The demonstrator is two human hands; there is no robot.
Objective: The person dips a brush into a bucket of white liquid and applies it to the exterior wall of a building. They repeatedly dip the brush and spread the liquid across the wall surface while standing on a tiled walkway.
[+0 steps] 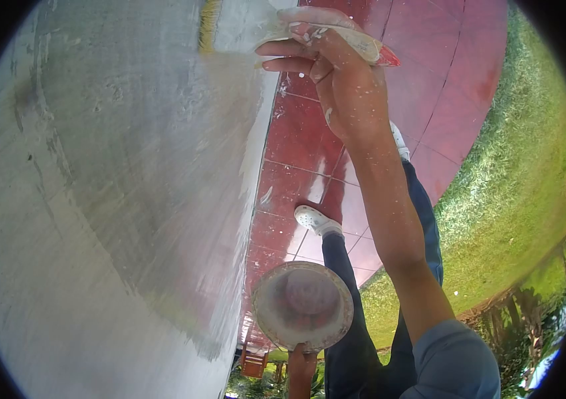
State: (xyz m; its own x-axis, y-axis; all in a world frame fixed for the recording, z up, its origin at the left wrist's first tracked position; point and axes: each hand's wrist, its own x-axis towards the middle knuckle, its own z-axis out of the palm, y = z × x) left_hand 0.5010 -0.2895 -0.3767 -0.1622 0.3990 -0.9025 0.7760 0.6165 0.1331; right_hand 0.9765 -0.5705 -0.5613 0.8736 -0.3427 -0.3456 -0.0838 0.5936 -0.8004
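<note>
Up at the wall, we clench our right hand [339,80] around the paint-crusted, red-handled brush [356,43]; its yellowish bristles [210,23], beyond our fingertips [273,56], press the grey plastered wall [97,199]. It looks light and stiff, probably slick with paint, so the handle is the place to hold. Below, our left hand [301,369] grasps the round, paint-smeared bucket [303,306] by its rim.

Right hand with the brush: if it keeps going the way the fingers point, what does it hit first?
The right hand points left, brush leading, so it would meet the grey wall first. The bristles seem already at the wall, though depth is unclear.
</note>
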